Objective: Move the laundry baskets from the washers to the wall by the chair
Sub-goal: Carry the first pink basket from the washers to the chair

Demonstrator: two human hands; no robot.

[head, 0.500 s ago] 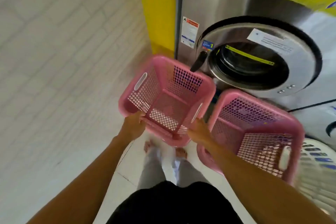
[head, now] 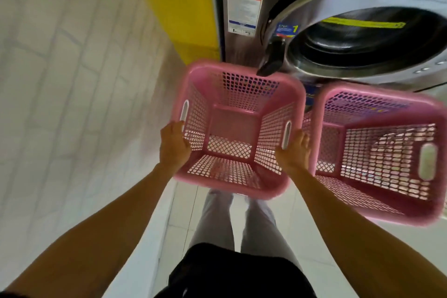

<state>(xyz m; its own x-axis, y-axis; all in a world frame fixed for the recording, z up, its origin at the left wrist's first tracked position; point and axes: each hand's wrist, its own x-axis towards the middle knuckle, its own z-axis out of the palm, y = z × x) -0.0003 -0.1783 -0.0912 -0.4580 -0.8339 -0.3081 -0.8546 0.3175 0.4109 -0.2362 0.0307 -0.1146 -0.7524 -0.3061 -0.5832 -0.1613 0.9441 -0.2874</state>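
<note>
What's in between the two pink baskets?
In the head view, the right hand sits between the held pink basket and the second pink basket, its grip on the held basket's rim.

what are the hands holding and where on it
Both hold the left pink basket by its rim: left hand on the left side below the handle slot, right hand on the right side.

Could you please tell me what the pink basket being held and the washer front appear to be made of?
Pink lattice laundry basket: seemingly moulded plastic, slightly glossy, with uniform perforated walls and a rounded rim. Silver washer front panel: probably brushed stainless steel, given its grey metallic sheen.
</note>
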